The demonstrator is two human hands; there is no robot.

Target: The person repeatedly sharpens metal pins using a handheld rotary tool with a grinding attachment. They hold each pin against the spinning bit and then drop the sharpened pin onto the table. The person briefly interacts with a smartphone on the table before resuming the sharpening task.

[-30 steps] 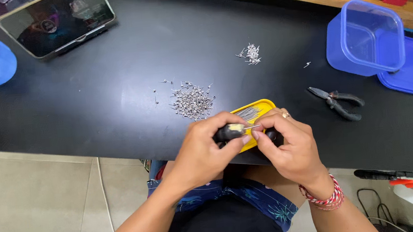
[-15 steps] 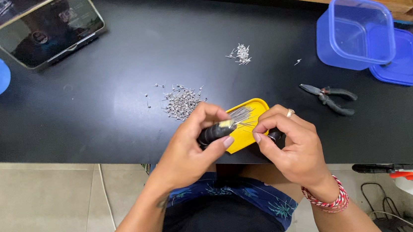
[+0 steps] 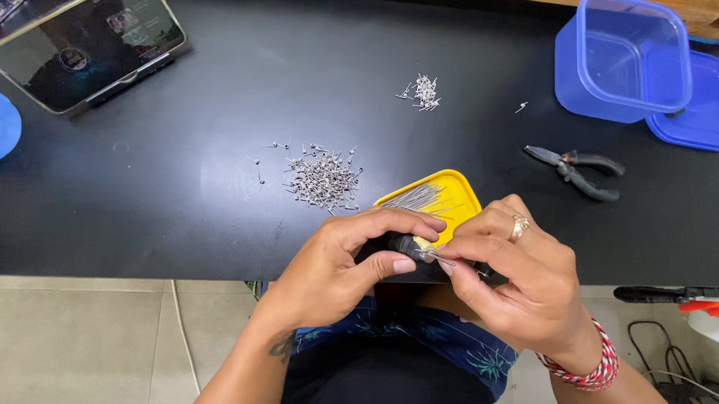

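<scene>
**Two hands meet over a small black tool at our workbench**

We look down on our left hand (image 3: 339,264) gripping a small black tool (image 3: 398,246) at the near edge of the black table (image 3: 159,193), while our right hand (image 3: 518,279), ring on one finger, pinches a thin metal pin (image 3: 436,259) against its tip. Just behind sits a yellow tray (image 3: 454,192) of straight pins. A heap of small metal pieces (image 3: 323,179) lies left of it, a smaller cluster (image 3: 425,92) farther back. Pliers (image 3: 578,172) rest near a blue container (image 3: 624,57); a tablet (image 3: 86,46) stands far left.
</scene>
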